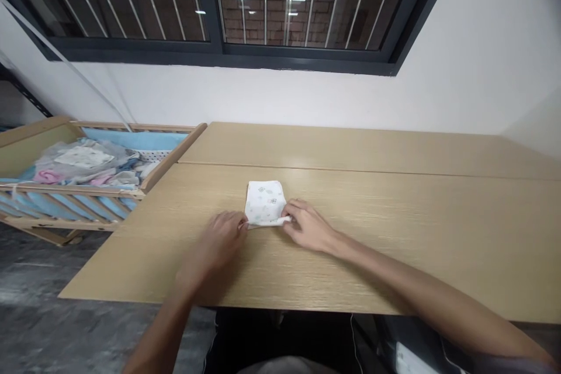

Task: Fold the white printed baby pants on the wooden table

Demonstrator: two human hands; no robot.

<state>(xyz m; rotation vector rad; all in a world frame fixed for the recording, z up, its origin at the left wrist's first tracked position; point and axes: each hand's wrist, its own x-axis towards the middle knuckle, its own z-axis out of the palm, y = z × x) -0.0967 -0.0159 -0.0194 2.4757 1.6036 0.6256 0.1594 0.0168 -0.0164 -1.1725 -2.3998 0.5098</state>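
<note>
Left hand point(224, 235), right hand point(309, 227): pinching cloth point(265, 201) at near corners | crib point(173, 158), clothes heap point(90, 160): left of cloth | window point(212, 11): beyond cloth

Left forearm point(166, 318): bare, rising from the lower edge, slanting inward. Left hand point(224, 235): back uppermost, slightly blurred, fingers curled, thumb and fingertips drawn together in a pinch. Right forearm point(407, 277): bare, stretched diagonally from the lower right corner. Right hand point(307, 225): fingers bent, thumb opposed in a pinch, facing the left hand, the two near but apart.
</note>
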